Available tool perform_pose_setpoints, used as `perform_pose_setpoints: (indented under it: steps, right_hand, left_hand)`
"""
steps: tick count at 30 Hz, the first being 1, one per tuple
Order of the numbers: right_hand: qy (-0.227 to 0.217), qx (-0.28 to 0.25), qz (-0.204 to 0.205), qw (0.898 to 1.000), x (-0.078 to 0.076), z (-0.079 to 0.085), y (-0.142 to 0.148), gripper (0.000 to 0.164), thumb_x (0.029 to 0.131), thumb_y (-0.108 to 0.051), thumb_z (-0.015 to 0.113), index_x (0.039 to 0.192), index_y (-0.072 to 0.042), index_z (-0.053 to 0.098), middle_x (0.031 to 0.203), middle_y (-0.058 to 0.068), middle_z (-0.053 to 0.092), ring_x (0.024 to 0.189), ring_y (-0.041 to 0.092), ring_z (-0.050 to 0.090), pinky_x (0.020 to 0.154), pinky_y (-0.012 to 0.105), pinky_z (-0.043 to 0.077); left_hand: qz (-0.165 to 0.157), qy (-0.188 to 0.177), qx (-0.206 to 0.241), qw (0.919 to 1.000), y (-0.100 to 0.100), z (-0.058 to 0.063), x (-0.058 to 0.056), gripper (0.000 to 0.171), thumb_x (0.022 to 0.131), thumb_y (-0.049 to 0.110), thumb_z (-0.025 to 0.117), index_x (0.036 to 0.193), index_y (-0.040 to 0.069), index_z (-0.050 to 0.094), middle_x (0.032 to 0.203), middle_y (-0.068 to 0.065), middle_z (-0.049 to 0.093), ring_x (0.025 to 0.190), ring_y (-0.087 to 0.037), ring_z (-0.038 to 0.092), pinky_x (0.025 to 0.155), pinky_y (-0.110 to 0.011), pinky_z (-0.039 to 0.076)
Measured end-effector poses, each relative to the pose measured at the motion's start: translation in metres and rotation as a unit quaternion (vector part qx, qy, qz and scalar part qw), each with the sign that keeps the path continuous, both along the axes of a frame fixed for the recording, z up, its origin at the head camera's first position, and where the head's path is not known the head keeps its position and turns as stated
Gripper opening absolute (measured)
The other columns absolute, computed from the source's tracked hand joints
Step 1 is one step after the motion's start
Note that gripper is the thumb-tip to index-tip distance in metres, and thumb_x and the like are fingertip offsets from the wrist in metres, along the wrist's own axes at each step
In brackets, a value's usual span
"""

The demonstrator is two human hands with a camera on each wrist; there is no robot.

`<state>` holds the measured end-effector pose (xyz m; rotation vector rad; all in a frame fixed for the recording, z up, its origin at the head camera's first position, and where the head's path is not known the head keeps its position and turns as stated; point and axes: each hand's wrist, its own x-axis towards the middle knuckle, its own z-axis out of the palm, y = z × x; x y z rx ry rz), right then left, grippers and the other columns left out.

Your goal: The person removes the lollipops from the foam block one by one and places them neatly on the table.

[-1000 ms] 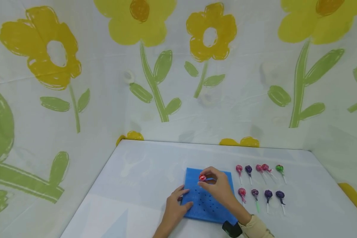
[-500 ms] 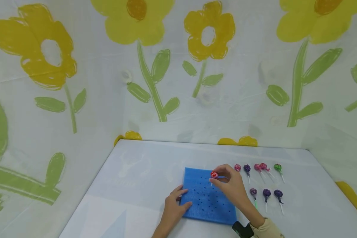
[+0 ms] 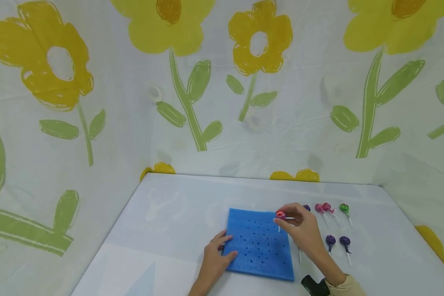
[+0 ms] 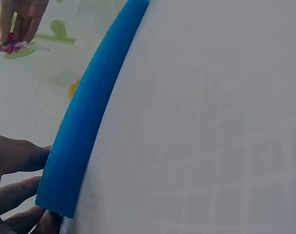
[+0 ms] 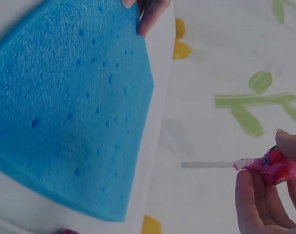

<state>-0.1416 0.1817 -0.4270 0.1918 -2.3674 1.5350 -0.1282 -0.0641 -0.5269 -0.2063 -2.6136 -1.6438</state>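
Note:
My right hand (image 3: 301, 226) pinches a red-and-pink wrapped lollipop (image 3: 280, 214) above the back right corner of a blue foam board (image 3: 257, 246). Its white stick points down in the head view and shows whole, clear of the board, in the right wrist view, where fingers and thumb hold the wrapped lollipop (image 5: 277, 168) by its head. Rows of small holes dot the board's top. At its left edge rests my left hand (image 3: 215, 257), thumb and fingers spread, fingertips touching the foam. The left wrist view shows these fingers beside the board's thick side (image 4: 84, 107).
Right of the board, several wrapped lollipops lie on the white table (image 3: 170, 213): two pink ones (image 3: 322, 206) and a green one (image 3: 344, 208) behind, two purple ones (image 3: 338, 241) nearer. My right hand and arm partly cover others. A flower-printed cloth (image 3: 296, 135) rises behind the table.
My right hand has carried the lollipop rightward from over the board's back middle to its back right corner, and the stick has turned downward. The left hand stays at the edge.

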Motion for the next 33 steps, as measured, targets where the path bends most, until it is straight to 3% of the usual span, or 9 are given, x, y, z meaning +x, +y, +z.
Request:
perform_pose_setpoints:
  steps: [13,23,28,33]
  right_hand:
    - [0.018,0.050,-0.055,0.997,0.003,0.003,0.035,0.031,0.082,-0.017,0.075,0.107,-0.004,0.063,0.101,0.006,0.064,0.088,-0.002,0.058,0.075,0.012,0.049]
    - [0.032,0.067,-0.090,0.993,0.010,0.013,0.063,0.032,0.084,-0.016,0.073,0.110,-0.001,0.062,0.101,0.010,0.064,0.085,-0.004,0.057,0.072,0.007,0.046]
    - [0.023,0.081,-0.113,0.990,0.011,0.013,0.075,0.032,0.085,-0.019,0.072,0.111,-0.003,0.063,0.100,0.005,0.063,0.084,-0.006,0.056,0.072,0.006,0.045]
    - [0.021,0.087,-0.128,0.988,0.013,0.012,0.087,0.033,0.085,-0.020,0.072,0.112,-0.004,0.063,0.099,-0.005,0.062,0.083,-0.006,0.055,0.072,0.005,0.045]
  left_hand:
    - [0.002,-0.005,-0.001,1.0000,-0.002,0.001,0.001,0.043,0.078,0.012,0.076,0.118,0.003,0.064,0.137,-0.019,0.047,0.119,-0.037,0.050,0.090,-0.043,0.048]
    - [0.002,0.002,-0.005,1.0000,0.002,0.002,0.001,0.042,0.077,0.012,0.076,0.117,0.004,0.065,0.137,-0.018,0.049,0.118,-0.034,0.052,0.089,-0.041,0.049]
    - [0.002,0.007,-0.003,1.0000,0.002,0.002,0.001,0.042,0.077,0.012,0.076,0.117,0.004,0.065,0.136,-0.018,0.049,0.118,-0.034,0.052,0.089,-0.041,0.049]
    - [0.003,0.034,-0.007,0.9994,0.002,0.003,0.002,0.041,0.076,0.011,0.076,0.115,0.001,0.065,0.134,-0.021,0.051,0.114,-0.036,0.054,0.086,-0.038,0.051]
